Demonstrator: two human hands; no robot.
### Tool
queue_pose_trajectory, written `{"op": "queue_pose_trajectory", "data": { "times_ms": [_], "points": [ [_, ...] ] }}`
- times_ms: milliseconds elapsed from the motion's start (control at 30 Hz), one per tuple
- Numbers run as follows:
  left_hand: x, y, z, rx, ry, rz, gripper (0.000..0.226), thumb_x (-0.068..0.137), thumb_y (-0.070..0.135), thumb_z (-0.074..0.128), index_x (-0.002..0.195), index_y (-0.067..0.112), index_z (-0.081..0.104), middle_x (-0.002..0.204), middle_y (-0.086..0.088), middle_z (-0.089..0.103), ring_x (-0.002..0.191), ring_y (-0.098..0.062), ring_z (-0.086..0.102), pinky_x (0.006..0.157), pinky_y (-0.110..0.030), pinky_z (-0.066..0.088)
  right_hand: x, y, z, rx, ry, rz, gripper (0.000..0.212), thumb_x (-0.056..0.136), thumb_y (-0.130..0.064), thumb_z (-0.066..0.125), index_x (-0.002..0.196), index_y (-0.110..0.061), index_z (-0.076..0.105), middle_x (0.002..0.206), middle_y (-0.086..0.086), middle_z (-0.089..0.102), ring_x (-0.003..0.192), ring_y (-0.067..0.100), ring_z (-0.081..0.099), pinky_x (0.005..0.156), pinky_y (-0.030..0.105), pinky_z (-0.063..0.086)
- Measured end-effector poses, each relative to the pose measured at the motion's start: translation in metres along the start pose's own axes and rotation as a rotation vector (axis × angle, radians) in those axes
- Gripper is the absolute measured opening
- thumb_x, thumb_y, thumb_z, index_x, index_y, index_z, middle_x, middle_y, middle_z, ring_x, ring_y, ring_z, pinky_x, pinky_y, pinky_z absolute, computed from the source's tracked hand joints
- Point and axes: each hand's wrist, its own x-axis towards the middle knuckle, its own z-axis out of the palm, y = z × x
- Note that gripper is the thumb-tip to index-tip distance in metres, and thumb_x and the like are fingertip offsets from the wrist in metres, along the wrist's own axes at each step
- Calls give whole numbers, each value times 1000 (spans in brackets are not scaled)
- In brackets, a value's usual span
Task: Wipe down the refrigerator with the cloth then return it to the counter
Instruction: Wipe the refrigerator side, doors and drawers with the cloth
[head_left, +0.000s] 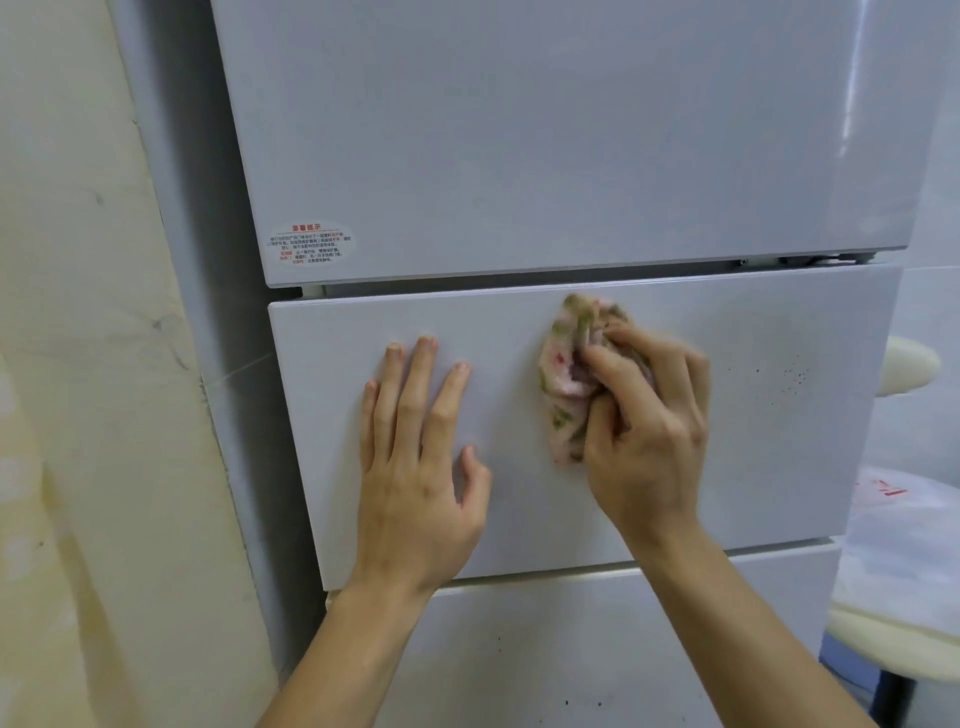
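Pink cloth (565, 375) in right hand (649, 436), left hand (415, 467) flat on refrigerator (571, 156).

To my left is a cream wall (78, 312), scuffed and cracked. On the right are a pale tiled wall (930, 182) and what may be a cream stool (883, 649).

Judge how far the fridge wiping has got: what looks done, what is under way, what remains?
Likely done: the upper door shows no specks. Under way: the right hand grips the cloth against the middle drawer, left hand flat beside it. Left: dark specks at the drawer's right and on the lower panel, then returning the cloth; no counter shows.
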Motion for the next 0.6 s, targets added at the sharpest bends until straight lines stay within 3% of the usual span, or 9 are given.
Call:
{"op": "queue_pose_trajectory", "data": {
  "times_ms": [133, 233, 333, 433, 600],
  "points": [
    [-3, 6, 8, -7, 35, -27, 71, 90, 8, 59, 158, 7, 39, 173, -13, 21, 163, -31, 8, 132, -52, 12, -52, -1, -1, 6, -62, -58, 36, 113, -15, 44, 114, -3, 78, 127, 17, 69, 123, 32, 55, 97, 56, 52],
    [-8, 8, 15, 1, 57, -32, 71, 91, 6, 57, 159, 5, 37, 173, -14, 21, 163, -32, 9, 132, -53, 12, -76, 0, -4, 34, -141, -71, 36, 105, -8, 45, 125, -4, 74, 136, 17, 64, 132, 33, 51, 113, 50, 43],
    [-11, 6, 18, 8, 66, -20, 70, 92, 6, 55, 160, 6, 36, 173, -14, 21, 163, -32, 8, 132, -51, 9, -98, 0, -13, 51, -229, -80, 40, 92, -11, 60, 130, -6, 71, 143, 15, 58, 138, 32, 47, 119, 46, 36],
    [-13, 3, 18, 21, 61, -6, 70, 93, 10, 54, 161, 7, 34, 173, -13, 20, 163, -31, 7, 133, -49, 8, -114, 10, -18, 41, -238, -109, 39, 93, -4, 71, 131, -7, 71, 145, 11, 54, 139, 31, 47, 116, 50, 41],
    [-17, 4, 17, 38, 28, -11, 72, 93, 13, 55, 162, 9, 33, 174, -11, 18, 163, -28, 6, 132, -50, 9, -93, 29, -22, 3, -213, -156, 34, 97, 1, 63, 128, -9, 73, 141, 9, 54, 128, 33, 54, 107, 45, 47]
  ]
}}
